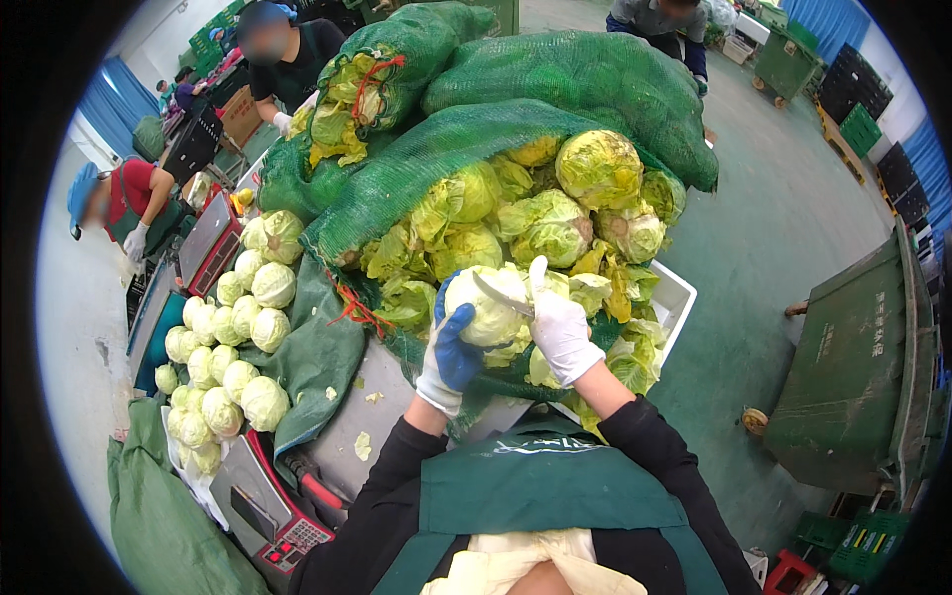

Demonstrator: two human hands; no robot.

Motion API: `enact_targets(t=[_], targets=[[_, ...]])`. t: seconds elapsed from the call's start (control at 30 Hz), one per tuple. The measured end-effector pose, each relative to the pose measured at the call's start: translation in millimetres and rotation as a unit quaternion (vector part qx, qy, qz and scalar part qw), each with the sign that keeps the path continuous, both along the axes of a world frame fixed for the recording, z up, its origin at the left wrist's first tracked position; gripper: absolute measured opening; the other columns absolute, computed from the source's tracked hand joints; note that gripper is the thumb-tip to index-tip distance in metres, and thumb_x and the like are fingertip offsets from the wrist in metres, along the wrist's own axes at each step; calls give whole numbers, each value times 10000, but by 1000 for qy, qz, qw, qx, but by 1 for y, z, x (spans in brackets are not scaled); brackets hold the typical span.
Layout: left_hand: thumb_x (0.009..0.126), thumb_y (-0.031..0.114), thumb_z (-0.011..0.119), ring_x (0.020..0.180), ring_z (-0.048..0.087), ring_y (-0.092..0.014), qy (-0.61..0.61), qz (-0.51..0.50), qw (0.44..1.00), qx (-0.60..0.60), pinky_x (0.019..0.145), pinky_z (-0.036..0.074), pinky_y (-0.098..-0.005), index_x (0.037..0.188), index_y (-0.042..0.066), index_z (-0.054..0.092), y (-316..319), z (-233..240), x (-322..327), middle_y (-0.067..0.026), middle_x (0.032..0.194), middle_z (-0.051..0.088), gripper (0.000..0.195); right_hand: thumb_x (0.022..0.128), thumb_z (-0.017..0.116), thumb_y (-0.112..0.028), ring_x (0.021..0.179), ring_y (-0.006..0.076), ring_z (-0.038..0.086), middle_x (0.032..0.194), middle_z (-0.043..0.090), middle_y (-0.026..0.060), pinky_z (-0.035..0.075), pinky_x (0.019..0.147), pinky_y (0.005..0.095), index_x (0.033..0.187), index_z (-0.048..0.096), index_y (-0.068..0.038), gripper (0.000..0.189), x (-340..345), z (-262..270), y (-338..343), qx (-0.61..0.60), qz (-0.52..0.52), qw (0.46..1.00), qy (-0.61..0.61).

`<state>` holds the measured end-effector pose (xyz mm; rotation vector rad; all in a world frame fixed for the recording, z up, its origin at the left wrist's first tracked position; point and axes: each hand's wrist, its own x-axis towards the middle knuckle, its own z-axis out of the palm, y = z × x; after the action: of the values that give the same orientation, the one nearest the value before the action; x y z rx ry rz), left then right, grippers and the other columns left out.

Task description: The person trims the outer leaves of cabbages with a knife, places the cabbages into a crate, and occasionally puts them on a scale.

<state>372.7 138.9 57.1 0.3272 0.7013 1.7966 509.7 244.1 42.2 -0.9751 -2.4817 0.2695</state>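
My left hand (pixel 456 346), in a blue-palmed white glove, holds a pale trimmed cabbage (pixel 487 306) from its left and underside. My right hand (pixel 561 327), in a white glove, grips a curved knife (pixel 500 295) whose blade lies against the cabbage's upper face; the handle is hidden in the fist. Just beyond both hands, an open green mesh sack (pixel 446 152) spills untrimmed cabbages (pixel 547 227) with yellowed outer leaves. Loose leaves (pixel 636 357) lie below and right of my right hand. Red string (pixel 357 305) hangs at the sack's left edge.
Trimmed cabbages (pixel 245 316) are piled at the left, near two red-sided scales (pixel 256 513). More full mesh sacks (pixel 573 74) lie behind. A white bin's rim (pixel 680 305) juts out right, and a large green wheeled bin (pixel 840 379) stands beyond. Several other people work at the far side and left.
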Motion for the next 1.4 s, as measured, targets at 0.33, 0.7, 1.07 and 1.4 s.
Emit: enact_targets(t=[0.33,0.7,1.07,1.4], targets=[[735,242,704,1259,447,-309,110,7,992,69,1063,379,-439,1471,91,230,-14,31,-16,-141,1365,419,888,943,498,-467,1287,322,451,1392,437,246,350,1050,328,1379,380,47,684,17,-6,30,-355,30,920,166],[710,179,687,1227,484,-277,141,12,989,45,1044,396,-394,1454,63,276,-5,15,-14,-146,1336,459,857,985,397,-443,1070,290,614,1131,639,202,461,896,346,1408,403,-117,534,4,47,7,-324,130,928,131],[894,291,613,1277,442,-274,-83,-90,989,79,1051,380,-492,1464,162,278,5,7,-21,-104,1396,430,673,992,406,-439,551,225,543,779,616,116,471,586,324,1415,399,-82,553,1,36,-1,-371,123,889,240],[890,201,615,1199,499,-227,52,3,997,52,1024,411,-367,1420,65,344,7,0,-17,-106,1317,487,610,948,436,-516,683,382,628,780,645,219,488,616,417,1480,148,-19,783,4,51,-11,-233,107,965,52]])
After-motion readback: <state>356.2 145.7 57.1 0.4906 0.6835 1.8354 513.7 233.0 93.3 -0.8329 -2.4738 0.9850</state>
